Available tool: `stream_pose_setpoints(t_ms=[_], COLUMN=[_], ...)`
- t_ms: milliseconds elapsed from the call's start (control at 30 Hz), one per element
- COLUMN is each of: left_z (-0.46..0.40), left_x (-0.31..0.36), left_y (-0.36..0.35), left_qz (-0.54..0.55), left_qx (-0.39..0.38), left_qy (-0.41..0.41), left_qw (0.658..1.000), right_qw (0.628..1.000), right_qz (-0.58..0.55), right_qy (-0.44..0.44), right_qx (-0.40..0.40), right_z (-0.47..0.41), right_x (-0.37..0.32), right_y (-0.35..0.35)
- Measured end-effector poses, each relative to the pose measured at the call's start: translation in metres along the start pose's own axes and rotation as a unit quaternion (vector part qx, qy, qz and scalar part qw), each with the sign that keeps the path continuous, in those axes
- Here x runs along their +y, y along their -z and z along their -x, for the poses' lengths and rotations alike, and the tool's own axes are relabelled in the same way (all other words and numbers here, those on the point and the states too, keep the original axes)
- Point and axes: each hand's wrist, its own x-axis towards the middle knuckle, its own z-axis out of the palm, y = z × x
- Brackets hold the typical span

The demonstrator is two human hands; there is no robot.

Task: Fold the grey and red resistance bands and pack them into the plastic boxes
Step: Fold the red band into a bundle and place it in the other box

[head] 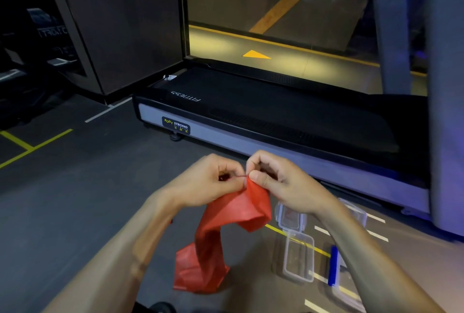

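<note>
Your left hand (213,179) and right hand (278,179) meet in the middle of the view, each pinching the top edge of the red band (226,214) between thumb and curled fingers. The band hangs from your fingers in a loose twist, and its lower end lies crumpled on the floor (75,199) near you, between your forearms.

To the right of the band, clear plastic boxes sit on the floor. One open box (298,257) lies just right of the band's lower part; a second one (288,217) sits just beyond it, partly behind your right wrist. A third box with a blue clip (334,265) is nearer and further right, and your right forearm covers most of it. Another clear piece shows past your right wrist, too hidden to make out.

Across the far side runs a treadmill (276,116), its base close beyond your hands. Yellow and white lines mark the floor. The far left is too dark to read. Something red shows inside the second box, but you cannot tell what.
</note>
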Motion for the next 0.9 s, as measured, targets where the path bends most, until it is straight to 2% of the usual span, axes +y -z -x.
stream_pose_setpoints(t_ms=[133,233,333,900], left_z=[0.001,0.003,0.002,-0.004], left_x=[-0.003,-0.006,-0.010,-0.012], left_y=[0.002,0.003,0.002,0.003], left_qz=[0.108,0.098,0.068,0.107], left_qx=[-0.086,-0.116,-0.090,0.018], left_qy=[0.045,0.062,0.073,0.032], left_qw=[0.989,0.986,0.991,0.994], right_qw=[0.998,0.997,0.997,0.997], right_qz=[0.060,0.071,0.080,0.057], right_qy=[0.010,0.011,0.008,-0.005], right_qx=[0.005,0.008,0.014,0.060], right_z=[0.000,0.001,0.002,0.012], right_x=[-0.009,-0.012,-0.009,0.000], right_y=[0.016,0.025,0.031,0.038])
